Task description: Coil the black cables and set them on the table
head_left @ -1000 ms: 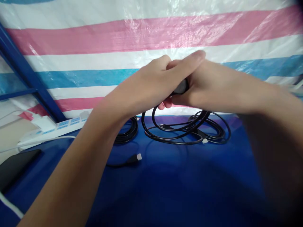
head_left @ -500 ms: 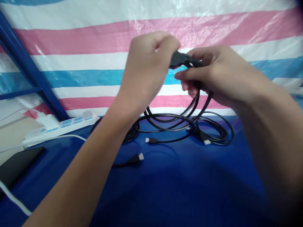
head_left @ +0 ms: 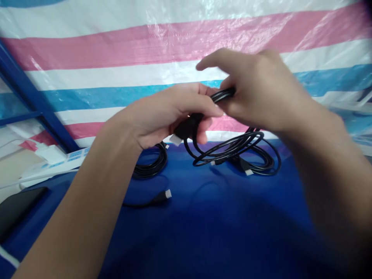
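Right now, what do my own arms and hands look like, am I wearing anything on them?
Both are bare. The left hand and right hand show no gloves, rings or markings, and neither forearm carries a sleeve, watch or band as far as the view reaches. The right forearm's near part is blurred and shadowed.

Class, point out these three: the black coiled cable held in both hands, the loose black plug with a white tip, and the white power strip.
Black coiled cable (head_left: 229, 149), head view, hanging loops.
Loose black plug (head_left: 164, 195), head view, body.
White power strip (head_left: 65, 159), head view, top face.

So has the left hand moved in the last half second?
Yes. The left hand has dropped: it was up against the pink stripe of the backdrop, and now sits lower, across the blue stripe, gripping the black cable.
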Tool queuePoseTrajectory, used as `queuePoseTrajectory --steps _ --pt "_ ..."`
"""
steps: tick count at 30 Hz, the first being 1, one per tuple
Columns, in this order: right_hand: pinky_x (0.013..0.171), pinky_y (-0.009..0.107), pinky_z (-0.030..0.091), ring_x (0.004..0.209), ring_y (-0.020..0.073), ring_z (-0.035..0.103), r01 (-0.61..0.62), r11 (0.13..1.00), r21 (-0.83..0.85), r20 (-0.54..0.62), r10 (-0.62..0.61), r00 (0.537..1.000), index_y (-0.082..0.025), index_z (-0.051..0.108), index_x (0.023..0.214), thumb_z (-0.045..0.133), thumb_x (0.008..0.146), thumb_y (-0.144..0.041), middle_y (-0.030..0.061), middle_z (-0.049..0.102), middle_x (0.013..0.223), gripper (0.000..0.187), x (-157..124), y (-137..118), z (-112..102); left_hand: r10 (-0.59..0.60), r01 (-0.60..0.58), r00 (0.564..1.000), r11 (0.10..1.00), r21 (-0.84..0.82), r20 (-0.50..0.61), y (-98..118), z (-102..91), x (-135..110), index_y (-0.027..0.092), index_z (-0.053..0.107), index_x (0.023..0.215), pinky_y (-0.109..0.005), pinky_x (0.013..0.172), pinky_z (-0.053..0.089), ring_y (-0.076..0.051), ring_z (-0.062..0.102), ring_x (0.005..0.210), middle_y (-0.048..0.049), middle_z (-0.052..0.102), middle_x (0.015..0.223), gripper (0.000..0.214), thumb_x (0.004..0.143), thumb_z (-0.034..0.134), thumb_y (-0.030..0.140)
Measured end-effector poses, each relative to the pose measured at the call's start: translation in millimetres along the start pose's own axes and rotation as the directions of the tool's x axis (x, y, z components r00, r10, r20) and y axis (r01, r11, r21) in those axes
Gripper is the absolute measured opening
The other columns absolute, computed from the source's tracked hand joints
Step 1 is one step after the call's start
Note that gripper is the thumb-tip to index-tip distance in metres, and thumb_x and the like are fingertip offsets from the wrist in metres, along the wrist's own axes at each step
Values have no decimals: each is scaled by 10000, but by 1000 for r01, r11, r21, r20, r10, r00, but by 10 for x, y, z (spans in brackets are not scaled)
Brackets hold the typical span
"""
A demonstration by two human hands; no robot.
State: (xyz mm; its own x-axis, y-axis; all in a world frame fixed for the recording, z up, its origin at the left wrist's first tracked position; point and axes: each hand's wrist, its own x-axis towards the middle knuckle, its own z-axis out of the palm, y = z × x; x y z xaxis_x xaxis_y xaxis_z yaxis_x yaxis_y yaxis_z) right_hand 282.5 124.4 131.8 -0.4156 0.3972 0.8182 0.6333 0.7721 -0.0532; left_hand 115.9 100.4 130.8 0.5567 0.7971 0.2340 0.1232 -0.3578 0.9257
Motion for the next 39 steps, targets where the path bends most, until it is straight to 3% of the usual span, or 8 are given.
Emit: queuePoseTrajectory --steps 6,12,17,22,26,30,35,39 --pt "556 234 320 617 122 493 -158 955 251 85 141 986 -196 618 1186 635 739 -87 5 564 708 461 8 -12 25 113 -76 935 990 121 -336 28 64 56 165 506 672 -141 338 157 -9 236 340 62 302 483 211 709 541 -41" --pt "427 226 289 385 50 199 -434 583 687 327 285 901 -178 576 904 588 840 -242 -82 205 455 91 19 135 -56 312 -331 830 943 42 -462 76 -112 -1 205 344 620 -181 363 272 -33 227 329 78 191 442 295 763 520 16" --pt "415 209 200 454 34 302 -342 845 411 292 234 927 -146 587 747 598 773 -152 -28 410 556 29 19 -43 9 76 -54 977 992 115 -199 59 -98 -27 155 448 629 -125 395 250 -3 293 391 58 315 493 215 746 551 6" --pt "432 200 216 490 32 347 -238 953 188 245 189 951 -127 621 745 548 708 -48 -15 469 587 114 45 -137 34 85 -17 957 971 239 -279 46 -19 26 115 465 625 -81 460 155 46 222 404 86 257 482 192 729 537 -30" --pt "408 218 345 383 62 358 -452 664 595 337 305 891 -170 614 938 600 770 -150 -49 408 487 170 33 -19 25 219 -185 903 975 127 -369 53 -82 32 152 399 590 -107 418 150 29 177 369 89 203 458 255 756 519 2" --pt "373 203 295 352 42 240 -534 428 729 452 284 845 -186 590 929 559 819 -162 -68 316 458 117 11 47 70 145 -164 917 986 -22 -371 14 -144 28 165 410 592 -155 335 116 -3 111 358 84 150 449 237 756 527 39" --pt "352 188 189 425 39 211 -458 635 622 402 244 883 -171 562 782 579 800 -169 -43 233 534 25 0 -10 82 14 -15 972 1000 -1 -236 -63 -201 25 149 506 703 -131 334 192 -4 167 372 72 212 490 124 720 576 48" --pt "355 191 224 419 36 247 -412 708 574 348 245 905 -157 541 759 585 780 -163 -38 278 528 50 7 -40 90 70 -59 968 997 54 -241 -29 -209 12 134 529 720 -95 373 171 14 185 371 69 210 498 133 738 528 1"
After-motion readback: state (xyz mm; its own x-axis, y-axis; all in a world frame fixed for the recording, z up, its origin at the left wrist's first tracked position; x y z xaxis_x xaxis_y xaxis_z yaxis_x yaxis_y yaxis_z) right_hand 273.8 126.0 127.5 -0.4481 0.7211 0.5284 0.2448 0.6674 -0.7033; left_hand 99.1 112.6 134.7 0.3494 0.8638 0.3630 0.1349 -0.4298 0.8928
